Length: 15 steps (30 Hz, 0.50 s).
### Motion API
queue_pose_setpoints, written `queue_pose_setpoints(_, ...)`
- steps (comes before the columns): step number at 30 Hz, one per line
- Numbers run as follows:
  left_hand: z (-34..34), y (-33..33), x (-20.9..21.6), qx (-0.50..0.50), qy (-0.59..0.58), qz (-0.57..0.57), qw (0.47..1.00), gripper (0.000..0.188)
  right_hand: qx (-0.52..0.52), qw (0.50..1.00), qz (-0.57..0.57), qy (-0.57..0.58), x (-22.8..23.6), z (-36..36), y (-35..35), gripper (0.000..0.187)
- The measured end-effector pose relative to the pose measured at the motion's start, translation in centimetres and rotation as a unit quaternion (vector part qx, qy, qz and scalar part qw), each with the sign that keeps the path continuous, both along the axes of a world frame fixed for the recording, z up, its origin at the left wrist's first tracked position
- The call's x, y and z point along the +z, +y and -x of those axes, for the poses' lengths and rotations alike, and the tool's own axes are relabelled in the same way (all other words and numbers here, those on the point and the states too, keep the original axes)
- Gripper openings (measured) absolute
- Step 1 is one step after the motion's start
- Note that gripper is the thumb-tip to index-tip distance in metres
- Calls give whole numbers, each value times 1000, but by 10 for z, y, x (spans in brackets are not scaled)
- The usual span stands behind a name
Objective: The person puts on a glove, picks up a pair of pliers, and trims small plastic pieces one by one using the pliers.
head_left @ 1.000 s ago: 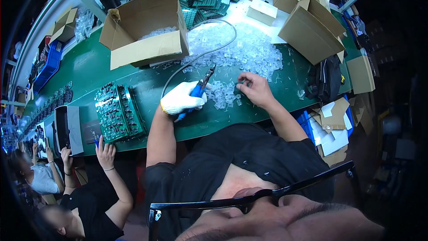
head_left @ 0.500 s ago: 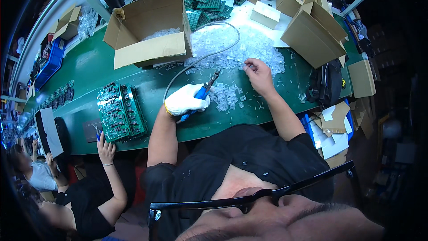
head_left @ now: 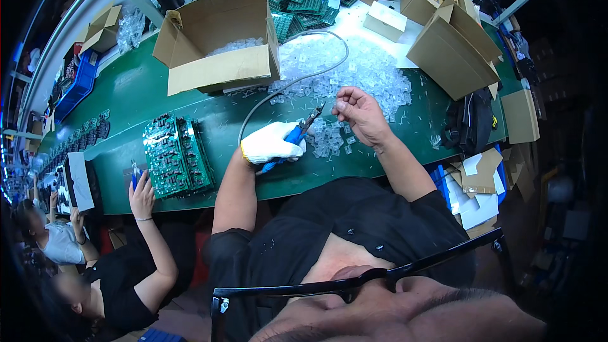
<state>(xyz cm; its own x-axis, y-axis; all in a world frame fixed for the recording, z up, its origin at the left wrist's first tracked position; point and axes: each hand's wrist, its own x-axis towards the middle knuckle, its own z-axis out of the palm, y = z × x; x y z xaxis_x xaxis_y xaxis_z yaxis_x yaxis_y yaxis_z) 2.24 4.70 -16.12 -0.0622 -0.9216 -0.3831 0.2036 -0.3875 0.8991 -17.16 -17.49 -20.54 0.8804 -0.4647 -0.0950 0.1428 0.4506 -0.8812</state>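
A white knitted glove covers my left hand (head_left: 273, 143), which is wrapped round a pair of blue-handled nippers (head_left: 295, 134). Their dark jaws point up and to the right. Just right of the jaws is my bare right hand (head_left: 364, 116), its thumb and fingertips pinched together. Whatever sits in that pinch is too small or hidden to make out. Beyond both hands spreads a large heap of small clear plastic pieces (head_left: 373, 69). A smaller group of clear pieces (head_left: 327, 142) lies below the jaws, between my hands.
An open cardboard box (head_left: 221, 66) with clear pieces inside stands behind my left hand; a grey cable (head_left: 250, 114) curves past it. Stacked green circuit boards (head_left: 177, 155) stand left. A co-worker's hand (head_left: 142, 197) holds a blue-handled tool nearby. Another carton (head_left: 453, 50) stands far right.
My right hand has moved left from the heap's edge to beside the nipper jaws. My left hand keeps its grip on the nippers. The co-worker's hand has shifted slightly left and up.
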Motion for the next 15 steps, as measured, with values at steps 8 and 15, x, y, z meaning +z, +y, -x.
queue_pose_setpoints(8,-3,1,-3,-22,-43,11,999,53,5,1000,3,22,6,-7,12,18)
queue_pose_setpoints(15,-3,2,-7,-29,-50,10,998,45,-17,997,64,27,6,-9,13,16)
